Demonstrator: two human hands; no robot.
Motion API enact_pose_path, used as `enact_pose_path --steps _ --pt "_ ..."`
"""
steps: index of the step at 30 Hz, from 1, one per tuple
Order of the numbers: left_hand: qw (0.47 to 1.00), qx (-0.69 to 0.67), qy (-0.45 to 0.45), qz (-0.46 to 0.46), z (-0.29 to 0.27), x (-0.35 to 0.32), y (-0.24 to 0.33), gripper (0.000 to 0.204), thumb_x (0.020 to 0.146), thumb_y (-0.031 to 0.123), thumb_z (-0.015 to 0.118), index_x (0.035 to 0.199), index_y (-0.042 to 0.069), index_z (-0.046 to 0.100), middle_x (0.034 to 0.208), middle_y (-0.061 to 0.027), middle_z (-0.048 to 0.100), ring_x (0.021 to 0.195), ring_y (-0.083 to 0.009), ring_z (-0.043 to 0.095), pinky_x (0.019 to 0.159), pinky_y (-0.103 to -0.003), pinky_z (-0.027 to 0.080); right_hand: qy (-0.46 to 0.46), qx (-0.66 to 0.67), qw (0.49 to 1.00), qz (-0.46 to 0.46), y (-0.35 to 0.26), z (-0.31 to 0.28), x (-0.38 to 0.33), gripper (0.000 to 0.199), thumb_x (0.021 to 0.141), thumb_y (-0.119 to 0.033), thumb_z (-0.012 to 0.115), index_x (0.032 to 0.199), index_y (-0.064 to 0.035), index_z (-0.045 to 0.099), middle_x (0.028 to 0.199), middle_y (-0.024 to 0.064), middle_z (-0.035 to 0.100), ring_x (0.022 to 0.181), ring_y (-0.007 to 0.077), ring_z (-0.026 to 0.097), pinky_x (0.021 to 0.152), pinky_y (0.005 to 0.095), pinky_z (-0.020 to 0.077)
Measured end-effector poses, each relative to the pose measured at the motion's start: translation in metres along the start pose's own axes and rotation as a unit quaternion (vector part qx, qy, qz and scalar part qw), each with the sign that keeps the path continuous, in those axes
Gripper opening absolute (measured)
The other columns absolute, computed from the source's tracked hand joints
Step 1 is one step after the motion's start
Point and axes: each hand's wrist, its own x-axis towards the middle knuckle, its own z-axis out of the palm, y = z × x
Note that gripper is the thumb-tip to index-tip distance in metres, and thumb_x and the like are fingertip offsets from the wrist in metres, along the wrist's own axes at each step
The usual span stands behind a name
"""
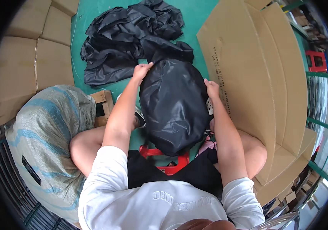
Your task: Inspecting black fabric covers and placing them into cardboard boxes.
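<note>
A bulging black bag of smooth, slightly shiny fabric stands between my knees. What fills it is hidden. My left hand is closed on the fabric at its far left edge. On the opposite side my right hand pinches the right edge, its fingers partly hidden behind the cloth. Loose black fabric folds over beyond the bag's far end. Farther out, a crumpled heap of the same black fabric lies on the green floor.
A red plastic stool shows beneath the bag. Cardboard boxes are stacked at left, above a stuffed woven sack with blue stripes. A wooden piece lies beside that sack. Large flat cardboard leans close along the right.
</note>
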Motion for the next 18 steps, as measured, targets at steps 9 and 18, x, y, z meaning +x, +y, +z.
enact_pose_path --steps 9,18 --pt "0.994 -0.108 0.019 0.010 -0.009 -0.189 -0.020 0.075 0.076 0.030 0.080 0.131 -0.007 0.047 0.122 -0.0186 0.060 0.112 -0.0268 0.057 0.101 -0.035 0.040 0.012 0.120 0.985 0.126 -0.016 -0.036 -0.113 0.038 0.085 -0.032 0.069 0.105 0.0005 0.065 0.099 0.0129 0.069 0.091 0.0239 0.064 0.089 0.0365 0.0473" --pt "0.975 -0.160 0.151 -0.024 0.012 -0.298 -0.127 0.067 0.068 0.016 0.084 0.120 -0.016 0.055 0.119 -0.0201 0.062 0.105 -0.0284 0.061 0.097 -0.039 0.046 -0.098 0.084 0.980 0.151 0.017 -0.016 -0.200 0.040 0.079 -0.029 0.067 0.114 -0.0102 0.065 0.120 0.0112 0.064 0.112 0.0243 0.055 0.098 0.0407 0.0391"
